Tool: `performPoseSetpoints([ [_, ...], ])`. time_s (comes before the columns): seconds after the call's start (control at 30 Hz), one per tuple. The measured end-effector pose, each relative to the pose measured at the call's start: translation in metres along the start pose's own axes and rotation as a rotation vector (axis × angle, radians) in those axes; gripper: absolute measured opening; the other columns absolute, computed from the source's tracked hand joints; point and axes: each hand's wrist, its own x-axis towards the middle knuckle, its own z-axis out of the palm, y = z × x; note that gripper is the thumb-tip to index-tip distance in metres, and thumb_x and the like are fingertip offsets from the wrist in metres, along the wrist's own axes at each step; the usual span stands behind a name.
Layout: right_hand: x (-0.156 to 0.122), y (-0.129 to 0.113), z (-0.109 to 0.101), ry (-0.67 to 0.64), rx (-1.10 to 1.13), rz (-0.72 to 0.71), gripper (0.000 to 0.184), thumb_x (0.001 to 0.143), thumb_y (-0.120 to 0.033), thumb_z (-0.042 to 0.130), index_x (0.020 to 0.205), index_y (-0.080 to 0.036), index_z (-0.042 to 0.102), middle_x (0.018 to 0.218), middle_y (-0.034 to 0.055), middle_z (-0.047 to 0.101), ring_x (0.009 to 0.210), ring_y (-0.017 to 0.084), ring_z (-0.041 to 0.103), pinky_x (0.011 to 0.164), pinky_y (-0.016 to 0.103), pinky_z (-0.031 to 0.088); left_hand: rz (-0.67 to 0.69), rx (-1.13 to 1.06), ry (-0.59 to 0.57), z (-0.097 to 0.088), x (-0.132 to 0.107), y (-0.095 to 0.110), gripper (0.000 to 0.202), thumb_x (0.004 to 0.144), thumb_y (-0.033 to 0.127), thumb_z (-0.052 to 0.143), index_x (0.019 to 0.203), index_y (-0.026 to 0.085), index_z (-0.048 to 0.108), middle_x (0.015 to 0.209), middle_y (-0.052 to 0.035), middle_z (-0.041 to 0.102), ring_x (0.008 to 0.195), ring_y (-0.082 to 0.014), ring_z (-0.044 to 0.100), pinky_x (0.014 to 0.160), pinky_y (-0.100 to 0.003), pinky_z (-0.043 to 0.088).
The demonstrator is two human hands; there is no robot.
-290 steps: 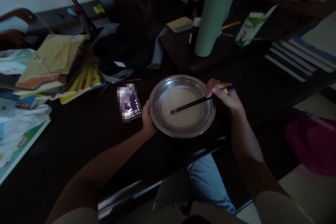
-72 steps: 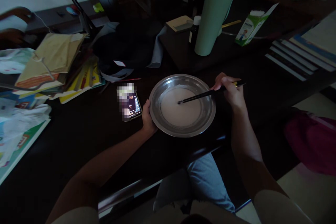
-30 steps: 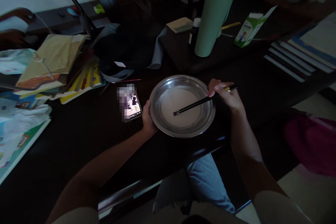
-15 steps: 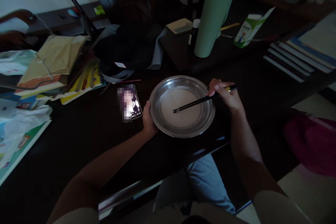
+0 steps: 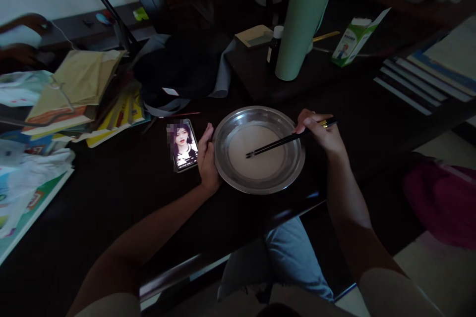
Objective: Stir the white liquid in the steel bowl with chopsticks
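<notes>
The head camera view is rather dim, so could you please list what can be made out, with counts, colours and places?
Bowl: one, silver, centre
Liquid: one pool, whitish, inside the bowl
Chopsticks: two, black, lower ends in the bowl
Phone: one, lit screen, left of the bowl
Flask: one, green, beyond the bowl
Bottle: one, dark with white cap, beside the flask
Box: one, green and white, right of the flask
Bag: one, black and grey, beyond the phone
Papers: several, mainly tan, left
Books: several, white-edged, right
Background clutter: too dark to count
Hands: two, bare; left hand at the bowl's left rim, right hand on the chopsticks
</notes>
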Motion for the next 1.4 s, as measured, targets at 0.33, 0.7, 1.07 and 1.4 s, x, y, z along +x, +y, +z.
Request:
performPoseSetpoints([
  [0.33,0.001,-0.002,0.002,0.026,-0.001,0.019,0.045,0.09,-0.07,0.074,0.065,-0.034,0.079,0.067,0.0008,0.074,0.073,0.023,0.067,0.088,0.049,0.052,0.033,0.008,-0.052,0.001,-0.002,-0.002,0.011,0.098,0.029,0.075,0.104,0.031,0.085,0.131,-0.0004,0.081,0.149,-0.0223,0.06,0.135,-0.041,0.035],
  [0.7,0.002,-0.007,0.004,-0.11,-0.029,-0.018,0.042,0.094,-0.068,0.072,0.072,-0.034,0.084,0.074,0.0008,0.08,0.083,0.024,0.072,0.09,0.047,0.049,0.083,0.093,-0.129,-0.006,0.003,-0.009,0.018,0.1,0.042,0.072,0.11,0.032,0.083,0.133,-0.0006,0.08,0.153,-0.0256,0.057,0.138,-0.047,0.031],
  [1.07,0.0,-0.004,0.001,-0.085,-0.017,-0.065,0.04,0.097,-0.062,0.072,0.072,-0.033,0.083,0.072,0.0006,0.079,0.08,0.022,0.069,0.088,0.045,0.051,0.153,0.162,-0.172,-0.016,0.008,-0.021,0.031,0.102,0.056,0.069,0.118,0.033,0.082,0.142,-0.0029,0.077,0.151,-0.0295,0.059,0.134,-0.053,0.038],
  [1.4,0.0,0.0,-0.001,0.124,0.041,-0.079,0.046,0.098,-0.062,0.071,0.065,-0.031,0.08,0.066,0.0005,0.072,0.072,0.02,0.067,0.085,0.044,0.053,0.148,0.162,-0.18,-0.018,0.008,-0.021,0.03,0.102,0.056,0.069,0.119,0.034,0.083,0.145,-0.0014,0.076,0.153,-0.0283,0.059,0.134,-0.051,0.04],
])
